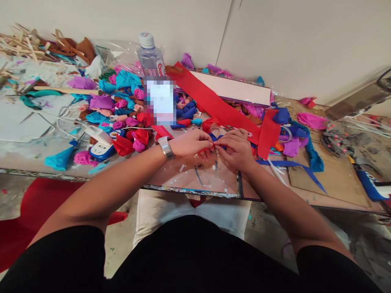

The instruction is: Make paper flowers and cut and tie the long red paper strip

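Note:
Close together over the table's front part, my left hand [195,143] and my right hand [236,149] both pinch a small piece of red material [215,143]. Its shape is mostly hidden by the fingers. A silver watch is on my left wrist. Just behind the hands lies a long red strip [210,95], running diagonally to a shorter red piece [269,134] at the right. Some blue material shows behind the fingers. Scraps of white and blue lie on the table [183,179] below.
Heaped crumpled pieces [122,101] in blue, pink, purple and red cover the left. Among them stand a bottle [151,57], a blurred bright screen [161,101] and a power strip [104,149] with cables. Cardboard [330,179] lies right; pliers [33,99] lie far left.

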The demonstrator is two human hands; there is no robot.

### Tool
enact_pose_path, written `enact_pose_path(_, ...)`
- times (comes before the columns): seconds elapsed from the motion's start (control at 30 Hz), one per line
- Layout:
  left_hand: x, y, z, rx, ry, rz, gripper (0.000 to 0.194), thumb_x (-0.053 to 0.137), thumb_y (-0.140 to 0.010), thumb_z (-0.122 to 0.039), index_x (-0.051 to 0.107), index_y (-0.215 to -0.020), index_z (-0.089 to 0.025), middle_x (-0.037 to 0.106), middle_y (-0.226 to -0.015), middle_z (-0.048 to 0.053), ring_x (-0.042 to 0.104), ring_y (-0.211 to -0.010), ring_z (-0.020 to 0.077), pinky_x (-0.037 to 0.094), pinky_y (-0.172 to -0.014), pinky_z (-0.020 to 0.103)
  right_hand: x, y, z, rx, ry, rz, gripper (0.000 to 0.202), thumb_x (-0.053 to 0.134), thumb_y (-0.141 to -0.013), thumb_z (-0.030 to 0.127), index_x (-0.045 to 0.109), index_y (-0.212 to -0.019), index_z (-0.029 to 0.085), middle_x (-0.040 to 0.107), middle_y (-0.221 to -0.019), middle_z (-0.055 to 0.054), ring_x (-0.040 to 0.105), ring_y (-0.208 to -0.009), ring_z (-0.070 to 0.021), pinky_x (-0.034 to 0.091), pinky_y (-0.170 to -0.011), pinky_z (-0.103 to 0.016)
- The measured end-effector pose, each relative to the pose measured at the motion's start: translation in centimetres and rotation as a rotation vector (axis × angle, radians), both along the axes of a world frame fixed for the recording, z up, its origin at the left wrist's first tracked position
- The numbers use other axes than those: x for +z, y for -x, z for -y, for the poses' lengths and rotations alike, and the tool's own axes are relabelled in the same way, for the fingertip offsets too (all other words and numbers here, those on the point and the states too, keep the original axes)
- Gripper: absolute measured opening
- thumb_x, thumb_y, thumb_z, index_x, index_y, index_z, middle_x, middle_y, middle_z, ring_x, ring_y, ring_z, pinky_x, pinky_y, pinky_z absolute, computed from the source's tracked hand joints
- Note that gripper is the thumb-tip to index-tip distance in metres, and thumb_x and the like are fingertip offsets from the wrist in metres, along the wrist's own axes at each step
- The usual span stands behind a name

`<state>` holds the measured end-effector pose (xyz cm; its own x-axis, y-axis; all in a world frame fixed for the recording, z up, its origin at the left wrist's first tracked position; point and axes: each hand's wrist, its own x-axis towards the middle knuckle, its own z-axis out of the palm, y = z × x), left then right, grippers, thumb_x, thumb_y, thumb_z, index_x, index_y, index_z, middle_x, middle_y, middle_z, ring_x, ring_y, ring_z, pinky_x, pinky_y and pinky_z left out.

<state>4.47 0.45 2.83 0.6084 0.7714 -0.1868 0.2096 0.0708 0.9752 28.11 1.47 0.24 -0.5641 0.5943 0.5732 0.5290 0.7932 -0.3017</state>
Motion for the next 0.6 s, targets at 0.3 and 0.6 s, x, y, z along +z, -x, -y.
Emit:
enact_pose_path(0.3,-0.06,-0.15,-0.05,0.046,-0.049,-0.023,0.024,0.059,-0.104,-0.029,0.073,-0.093,-0.013,0.082,-0.086,0.01,0.08,-0.074,0.0157,0.066,-0.073,0.026,0.29,0.09,0.24,-0.033,0.0,-0.008,0.013,0.069,-0.1,0.037,0.079,-0.096,0.028,0.083,-0.092,-0.004,0.072,-0.097,-0.0285,0.043,-0.101,-0.051)
enact_pose_path(0.6,-0.39,-0.09,-0.21,0.065,-0.038,-0.005,0.021,0.067,-0.1,-0.029,0.074,-0.09,-0.012,0.082,-0.083,0.009,0.08,-0.074,0.016,0.067,-0.073,0.025,0.02,-0.08,0.13,0.007,-0.048,-0.017,0.009,0.072,-0.101,0.035,0.079,-0.099,0.029,0.083,-0.094,-0.003,0.073,-0.099,-0.028,0.043,-0.102,-0.051)
